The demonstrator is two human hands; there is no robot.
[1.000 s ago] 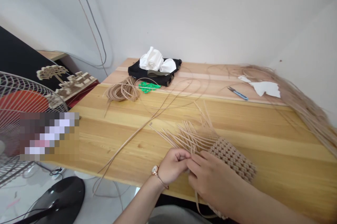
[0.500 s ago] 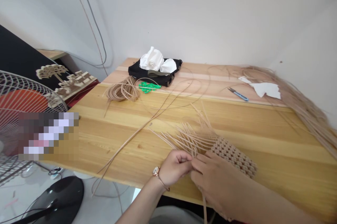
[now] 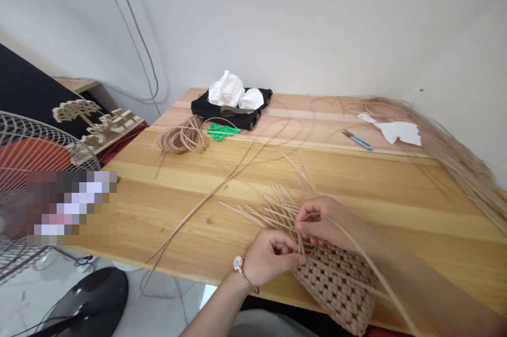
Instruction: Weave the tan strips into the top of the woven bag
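A tan woven piece [image 3: 336,285] with an open, holed pattern lies at the table's near edge, its loose strands [image 3: 273,209] fanning out to the left and away. My left hand [image 3: 273,256], with a watch on its wrist, is closed at the left edge of the weave, thumb and forefinger pinching a strand there. Just beyond it, my right hand [image 3: 322,221] pinches a long cane strand [image 3: 370,263], which arcs over the hand and runs down to the right. The right hand's lower fingers are partly hidden.
On the wooden table [image 3: 178,189] are a coil of cane [image 3: 182,135], a black bag [image 3: 202,104] with white tissue, a green bundle [image 3: 222,131], blue-handled snips [image 3: 358,139] and a long strand bundle [image 3: 455,162]. A fan [image 3: 39,168] stands at left.
My right hand has moved up and away from the near edge, drawing a long strand over the weave. More of the woven piece shows now. My left hand stays nearly in place.
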